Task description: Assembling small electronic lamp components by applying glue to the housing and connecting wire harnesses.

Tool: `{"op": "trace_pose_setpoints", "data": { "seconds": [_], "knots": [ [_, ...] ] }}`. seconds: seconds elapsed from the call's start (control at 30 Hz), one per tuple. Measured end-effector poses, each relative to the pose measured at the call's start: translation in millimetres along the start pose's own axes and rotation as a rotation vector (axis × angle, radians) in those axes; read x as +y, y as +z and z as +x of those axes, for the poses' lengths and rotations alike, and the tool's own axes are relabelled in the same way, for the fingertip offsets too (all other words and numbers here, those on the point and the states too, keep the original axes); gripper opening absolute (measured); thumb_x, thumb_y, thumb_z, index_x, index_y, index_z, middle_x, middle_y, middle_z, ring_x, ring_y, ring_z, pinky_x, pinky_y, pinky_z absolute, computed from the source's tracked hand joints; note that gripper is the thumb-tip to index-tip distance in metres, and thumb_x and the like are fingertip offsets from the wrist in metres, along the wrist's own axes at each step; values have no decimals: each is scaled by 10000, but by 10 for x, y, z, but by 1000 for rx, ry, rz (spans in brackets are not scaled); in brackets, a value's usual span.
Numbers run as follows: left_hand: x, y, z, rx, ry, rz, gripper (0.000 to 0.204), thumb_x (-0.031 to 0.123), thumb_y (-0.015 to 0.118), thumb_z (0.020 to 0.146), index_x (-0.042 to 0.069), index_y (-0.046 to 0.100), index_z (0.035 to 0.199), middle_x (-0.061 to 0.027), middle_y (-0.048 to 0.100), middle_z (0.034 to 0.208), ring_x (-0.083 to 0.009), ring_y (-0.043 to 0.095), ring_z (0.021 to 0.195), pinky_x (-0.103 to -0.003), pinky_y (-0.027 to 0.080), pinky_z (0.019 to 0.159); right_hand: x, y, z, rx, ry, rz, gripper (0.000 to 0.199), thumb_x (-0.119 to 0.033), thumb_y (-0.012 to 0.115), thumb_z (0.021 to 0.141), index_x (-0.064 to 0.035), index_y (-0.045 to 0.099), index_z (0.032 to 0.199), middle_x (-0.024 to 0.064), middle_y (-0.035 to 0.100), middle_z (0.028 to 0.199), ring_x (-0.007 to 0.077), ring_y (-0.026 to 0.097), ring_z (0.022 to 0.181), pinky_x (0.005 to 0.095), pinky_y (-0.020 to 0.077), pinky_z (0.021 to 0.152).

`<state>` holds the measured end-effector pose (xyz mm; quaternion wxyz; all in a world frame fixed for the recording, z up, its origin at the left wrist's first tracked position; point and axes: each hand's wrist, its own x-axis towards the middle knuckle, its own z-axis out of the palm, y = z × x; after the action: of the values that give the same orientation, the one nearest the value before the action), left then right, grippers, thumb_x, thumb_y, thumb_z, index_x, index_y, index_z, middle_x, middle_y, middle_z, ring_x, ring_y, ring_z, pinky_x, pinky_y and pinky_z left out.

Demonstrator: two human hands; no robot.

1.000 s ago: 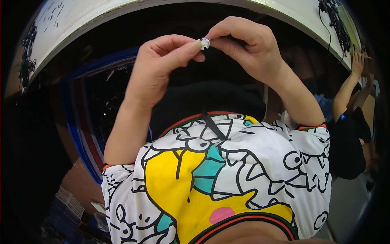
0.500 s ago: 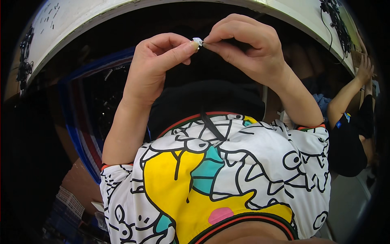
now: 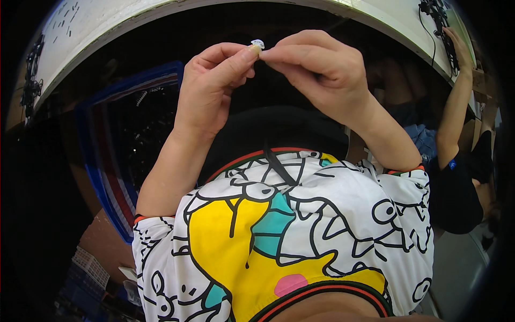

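Observation:
A small white piece (image 3: 258,43) with faint dark marks sticks up from the fingertips of my left hand (image 3: 217,75), pinched between thumb and forefinger. It is too small for me to tell its kind. My right hand (image 3: 322,64) is closed in a pinch close beside it, thumb and forefinger meeting at the tips of the left fingers. Whatever the right fingers grip, if anything, is hidden. Both hands are raised in front of my body, just short of the white table's edge (image 3: 214,17).
A blue-rimmed bin (image 3: 86,155) with many small dark parts inside stands low at the left. Bundles of black cable (image 3: 437,21) lie on the table at far right and far left. At the right, another person's arm (image 3: 453,112) reaches onto the table.
The white piece has tilted up and shifted slightly left in my left fingers. My right hand has moved left, closer to the left fingertips. The other person's arm has reached farther up the table.

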<state>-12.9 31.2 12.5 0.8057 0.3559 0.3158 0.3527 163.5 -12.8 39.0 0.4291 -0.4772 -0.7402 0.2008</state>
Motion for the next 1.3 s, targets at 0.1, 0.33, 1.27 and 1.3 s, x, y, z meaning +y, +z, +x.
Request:
{"op": "trace_pose_setpoints", "data": {
  "seconds": [0.1, 0.33, 1.27, 1.3],
  "knots": [
    [-14, -8, 23, -52, -63, -129, 162, 155, 652, 757, 21, 624, 842, -11, 572, 684, -48, 494, 606, -161, 359, 556, 25, -2, -7, 18, -173, -160, 145, -28, 655, 676, -61, 646, 817, 51, 628, 772, 188, 603, 677, 238, 477, 600],
    [103, -52, 7, -99, -45, -9, 169, 154, 643, 764, 22, 624, 868, -11, 585, 706, -51, 511, 628, -152, 369, 570, -5, -55, 24, -45, 61, 118, 109, -40, 639, 720, -34, 636, 829, 67, 634, 766, 164, 612, 694, 219, 482, 647],
    [196, -1, -3, -267, -114, 195, 128, 147, 623, 771, 39, 602, 836, 29, 481, 626, -51, 379, 555, -189, 292, 529, -94, -190, -44, -165, 238, 297, 103, -25, 601, 748, -4, 621, 847, 67, 633, 754, 124, 614, 722, 226, 483, 648],
    [205, -9, -4, -269, -103, 224, 131, 146, 623, 772, 36, 603, 840, 26, 486, 631, -52, 383, 558, -188, 298, 533, -93, -177, -27, -169, 238, 299, 103, -25, 601, 748, -4, 621, 847, 67, 633, 754, 124, 614, 722, 226, 483, 648]
  ]
}}
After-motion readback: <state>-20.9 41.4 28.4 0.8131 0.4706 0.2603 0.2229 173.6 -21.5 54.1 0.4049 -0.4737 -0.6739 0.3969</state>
